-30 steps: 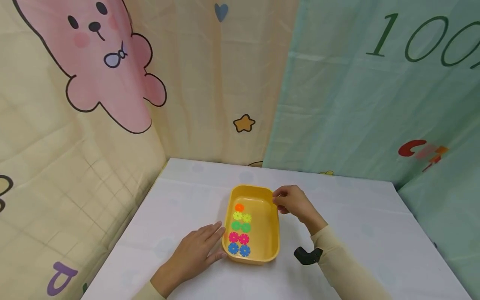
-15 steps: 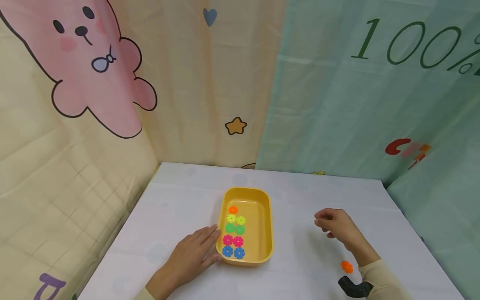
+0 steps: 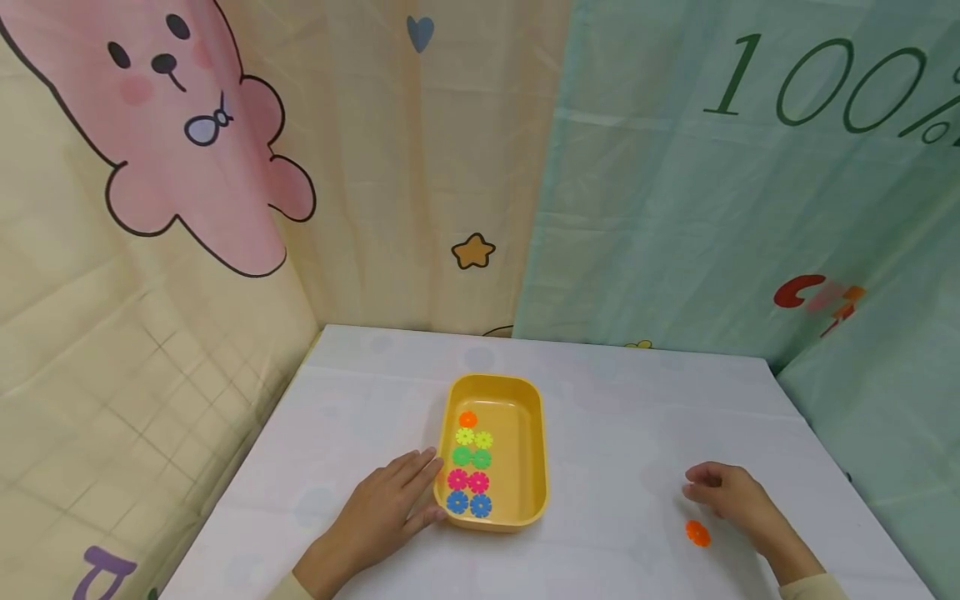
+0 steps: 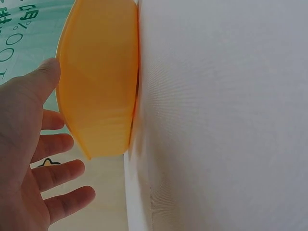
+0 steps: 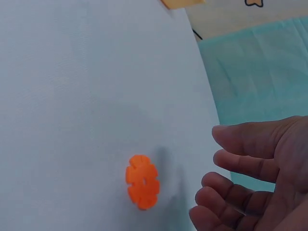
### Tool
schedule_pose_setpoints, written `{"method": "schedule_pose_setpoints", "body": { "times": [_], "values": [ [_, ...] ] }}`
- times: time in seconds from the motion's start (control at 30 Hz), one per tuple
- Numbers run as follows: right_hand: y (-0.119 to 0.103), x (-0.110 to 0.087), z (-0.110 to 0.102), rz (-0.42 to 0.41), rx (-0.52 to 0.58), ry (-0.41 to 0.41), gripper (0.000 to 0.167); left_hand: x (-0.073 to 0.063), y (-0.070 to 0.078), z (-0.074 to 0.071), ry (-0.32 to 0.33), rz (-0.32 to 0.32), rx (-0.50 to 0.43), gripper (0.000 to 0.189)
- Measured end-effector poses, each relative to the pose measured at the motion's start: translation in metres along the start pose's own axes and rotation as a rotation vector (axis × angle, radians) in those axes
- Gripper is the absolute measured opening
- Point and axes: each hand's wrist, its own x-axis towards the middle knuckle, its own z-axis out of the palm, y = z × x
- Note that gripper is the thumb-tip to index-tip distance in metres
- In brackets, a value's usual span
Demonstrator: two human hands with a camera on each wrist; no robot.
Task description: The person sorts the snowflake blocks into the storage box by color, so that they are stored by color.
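Observation:
My left hand (image 3: 386, 508) rests its fingertips at the left rim of a yellow plastic tray (image 3: 531, 450), fingers relaxed, thumb at the near corner. Along the tray's left side lie flower-shaped plastic discs: one orange disc (image 3: 468, 419), then pairs of yellow (image 3: 483, 440), green (image 3: 482, 459), pink (image 3: 478, 482) and blue (image 3: 481, 505) toward me. On the table at right lies a loose orange snowflake disc (image 3: 697, 533), notched with a small centre hole in the right wrist view (image 5: 142, 182). My right hand (image 3: 738, 500) hovers just beyond it, fingers loosely bent, holding nothing.
A white cloth covers the table (image 3: 600, 400). Behind it hang a cream curtain with a pink bear (image 3: 217, 183) and a green curtain (image 3: 675, 208). The tray's tall side wall (image 4: 98, 82) fills part of the left wrist view.
My right hand has moved from the tray's right rim out to the right and nearer to me, beside the loose orange disc. My left hand has stayed at the tray.

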Motion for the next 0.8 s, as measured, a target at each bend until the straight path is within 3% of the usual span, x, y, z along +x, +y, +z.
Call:
{"method": "schedule_pose_setpoints", "body": {
  "times": [0.33,0.8],
  "values": [
    [0.015,-0.003,0.016,0.006,-0.114,-0.026,0.052,0.0,-0.001,-0.001,-0.04,-0.007,0.011,0.07],
    [0.008,-0.009,0.032,-0.051,-0.24,0.008,0.029,0.001,0.001,0.0,-0.032,0.0,0.003,0.069]
  ]
}}
